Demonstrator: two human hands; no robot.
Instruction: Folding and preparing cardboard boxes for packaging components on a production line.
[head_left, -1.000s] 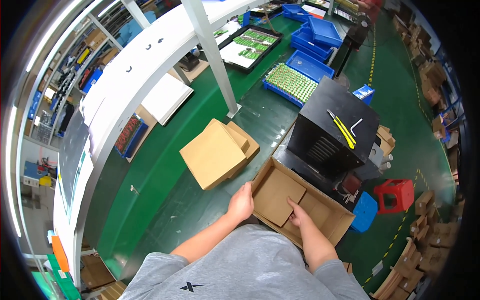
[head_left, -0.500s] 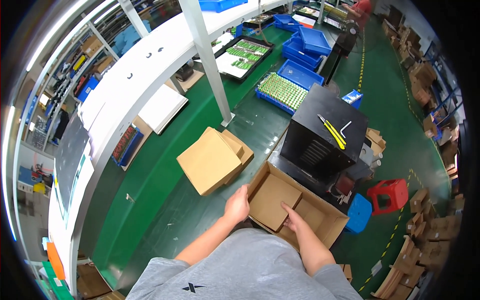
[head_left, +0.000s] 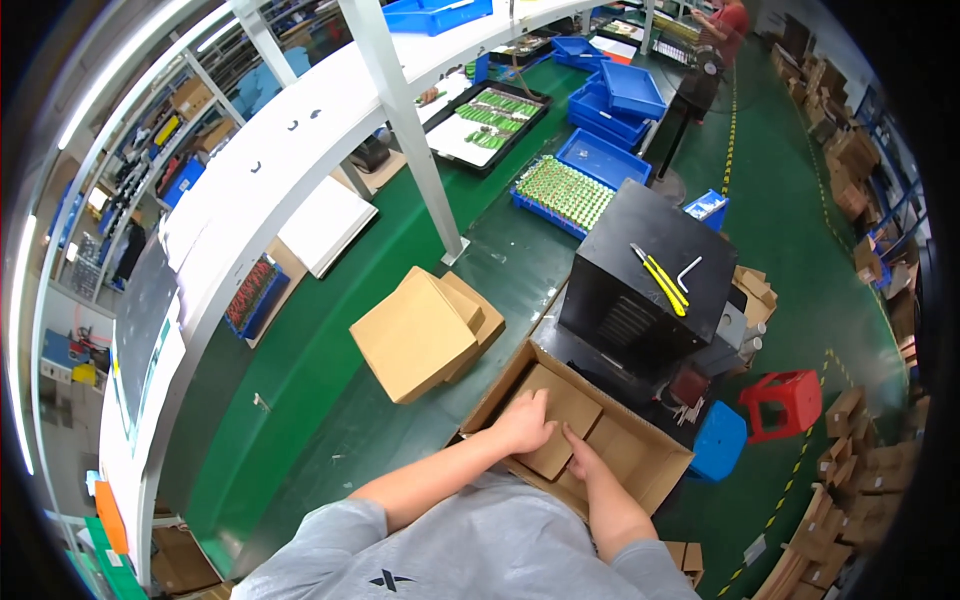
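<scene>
A small brown cardboard box (head_left: 565, 400) lies inside the left part of a larger open carton (head_left: 640, 487), right in front of me. My left hand (head_left: 525, 423) rests on top of the small box near its left side, with fingers apart. At the box's right side my right hand (head_left: 582, 456) has its thumb near the upper edge and its other fingers down beside the wall, mostly hidden. Left of the carton, brown cardboard boxes (head_left: 415, 335) sit in a skewed stack on the green work surface.
Beyond the carton stands a black metal housing (head_left: 640, 270) with a yellow-handled tool (head_left: 665, 285) and a hex key (head_left: 689, 270) on top. A blue tray (head_left: 565, 195) holds many green-and-white cells. Blue (head_left: 719, 440) and red stools (head_left: 780, 405) are at right.
My left hand has left the large carton's left rim and moved right onto the small box. My right hand stays at the small box's right side.
</scene>
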